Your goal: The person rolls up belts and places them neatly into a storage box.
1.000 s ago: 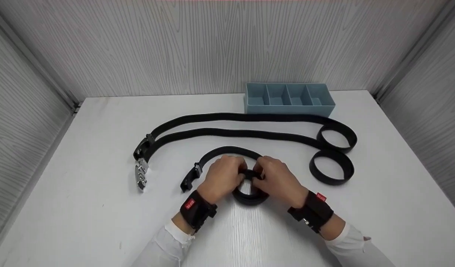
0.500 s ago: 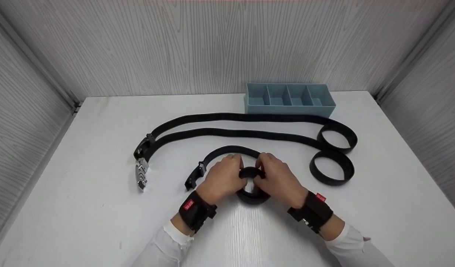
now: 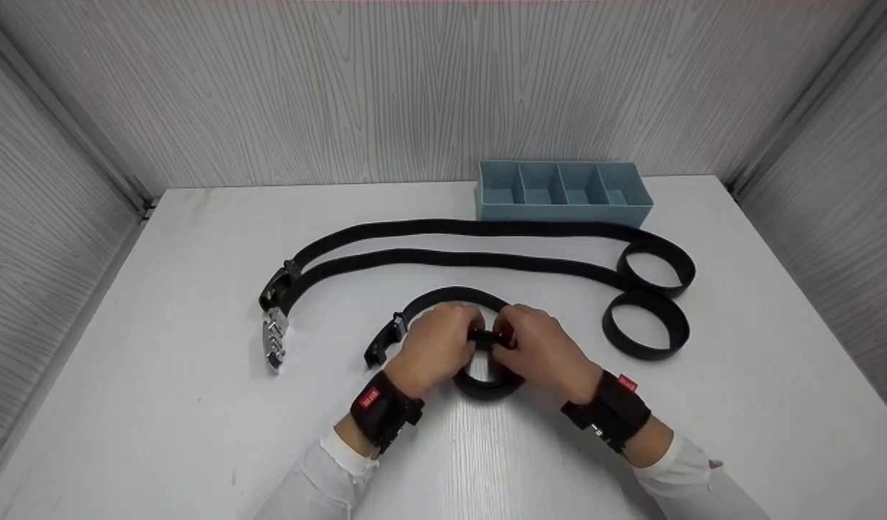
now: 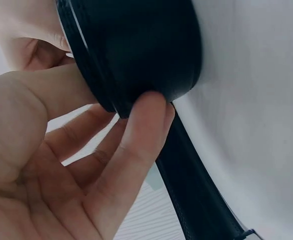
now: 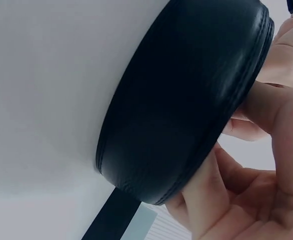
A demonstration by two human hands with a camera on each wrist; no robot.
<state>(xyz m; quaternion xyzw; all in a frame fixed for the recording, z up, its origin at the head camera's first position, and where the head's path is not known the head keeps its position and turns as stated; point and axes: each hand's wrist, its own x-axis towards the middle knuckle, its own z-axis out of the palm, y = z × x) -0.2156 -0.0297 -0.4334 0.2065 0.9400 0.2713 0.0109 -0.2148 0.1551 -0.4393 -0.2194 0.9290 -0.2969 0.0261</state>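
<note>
A black leather belt (image 3: 487, 391) is partly wound into a round coil on the table, standing on its edge. My left hand (image 3: 433, 348) pinches the coil's far left side, its thumb inside the ring. Opposite it, my right hand (image 3: 546, 355) pinches the far right side. The outer wraps fill much of both wrist views, as a dark coil (image 4: 141, 45) in the left and a smooth coil (image 5: 176, 95) in the right. From behind my hands the unwound strap (image 3: 454, 293) curves left to its buckle end (image 3: 387, 339). Some of the fingertips are hidden.
Two more black belts, an upper belt (image 3: 443, 227) and a lower belt (image 3: 443, 258), stretch across the table behind my hands. Their right ends are looped; a silver buckle (image 3: 274, 339) lies at the left. Against the back wall stands a blue-grey divided box (image 3: 566, 212).
The buckle end has drawn rightward toward the coil as the loose strap shortens. My hands have stayed at the coil with small finger movements. The other belts have not moved.
</note>
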